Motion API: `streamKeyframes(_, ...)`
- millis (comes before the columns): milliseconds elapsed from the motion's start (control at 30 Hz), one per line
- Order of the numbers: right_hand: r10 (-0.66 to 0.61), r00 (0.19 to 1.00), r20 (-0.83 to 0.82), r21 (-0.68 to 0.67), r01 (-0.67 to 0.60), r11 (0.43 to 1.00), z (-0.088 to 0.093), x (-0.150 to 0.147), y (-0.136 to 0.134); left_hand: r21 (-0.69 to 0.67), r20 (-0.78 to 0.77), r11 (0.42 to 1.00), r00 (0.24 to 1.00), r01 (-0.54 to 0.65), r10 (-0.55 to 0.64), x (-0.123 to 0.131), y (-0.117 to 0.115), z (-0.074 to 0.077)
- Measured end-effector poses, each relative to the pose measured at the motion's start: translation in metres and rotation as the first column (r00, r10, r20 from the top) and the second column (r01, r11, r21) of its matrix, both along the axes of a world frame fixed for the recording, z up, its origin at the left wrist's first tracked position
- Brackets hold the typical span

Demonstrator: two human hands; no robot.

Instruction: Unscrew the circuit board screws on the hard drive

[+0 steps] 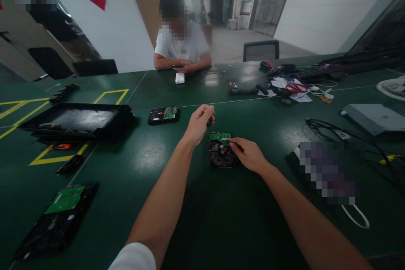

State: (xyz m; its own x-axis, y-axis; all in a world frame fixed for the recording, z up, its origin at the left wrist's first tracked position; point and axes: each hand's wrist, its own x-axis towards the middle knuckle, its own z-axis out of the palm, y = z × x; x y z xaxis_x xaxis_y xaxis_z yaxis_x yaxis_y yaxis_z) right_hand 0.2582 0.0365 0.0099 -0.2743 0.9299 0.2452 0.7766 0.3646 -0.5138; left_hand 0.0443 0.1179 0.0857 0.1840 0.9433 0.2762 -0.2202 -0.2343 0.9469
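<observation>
A hard drive (223,158) with a green circuit board (218,136) at its far end lies on the table in front of me. Over the board's far left corner is my left hand (200,123), closed around a screwdriver (208,123) with a yellow and dark handle. The screwdriver points down; whether its tip meets a screw is too small to tell. My right hand (248,154) grips the drive's right edge beside the board, thumb and fingers bent together. A second hard drive (163,115) lies beyond my left forearm, and a third drive (58,219) is at the near left.
Black trays (79,120) are stacked at left on the green table (152,228). At right are a grey box (376,118), black cables (319,126), a blurred-out phone-like object (329,173) and a fan (392,88). Tools and papers (291,88) lie farther back. A person (183,46) sits opposite.
</observation>
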Motion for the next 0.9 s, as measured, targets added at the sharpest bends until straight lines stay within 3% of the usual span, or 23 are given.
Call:
streamKeyframes(167, -0.012, 1.0, -0.002, 0.002, 0.012, 1.0, -0.001, 0.0, 0.0, 0.15, -0.235, 0.987, 0.968, -0.059, 0.093, -0.007, -0.005, 0.01)
streamKeyframes(500, 0.007, 1.0, -0.019, -0.009, -0.007, 1.0, -0.001, 0.002, 0.0, 0.034, -0.23, 0.998, 0.971, -0.058, 0.064, -0.013, -0.005, 0.017)
streamKeyframes(733, 0.0, 1.0, -0.026, -0.011, 0.0, 1.0, -0.001, 0.001, 0.0, 0.119, -0.343, 0.983, 0.923, -0.141, 0.174, -0.014, -0.005, 0.017)
streamKeyframes(800, -0.003, 1.0, -0.025, -0.008, 0.002, 1.0, 0.0, 0.0, 0.0, 0.075, -0.321, 0.988, 0.935, -0.136, 0.153, -0.013, -0.005, 0.016)
streamKeyframes(900, 0.003, 1.0, -0.018, -0.008, -0.004, 1.0, 0.001, 0.0, 0.0, -0.034, -0.161, 0.998, 0.986, -0.055, 0.049, -0.01, -0.007, 0.016)
